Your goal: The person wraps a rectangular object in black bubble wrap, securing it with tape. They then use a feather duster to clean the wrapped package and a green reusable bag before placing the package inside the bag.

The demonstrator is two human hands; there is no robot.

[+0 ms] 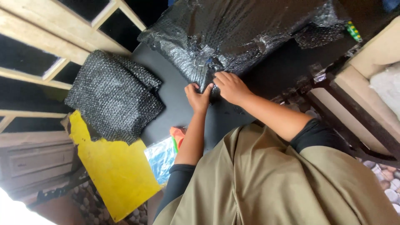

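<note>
A large parcel wrapped in black bubble wrap [233,33] lies on a dark grey tabletop [166,104]. Both my hands press on its near corner. My left hand [198,96] pinches the wrap at the corner with its fingers curled. Beside it, my right hand [231,86] lies flat-fingered over the same corner, touching the left hand. What is under the wrap is hidden.
A folded pile of black bubble wrap [112,96] sits on the table's left end. A yellow board [112,171] leans below it, next to a blue plastic bag [160,156]. Wooden frames [46,37] stand at left, wooden furniture [366,96] at right. Pebble flooring [387,187] shows below.
</note>
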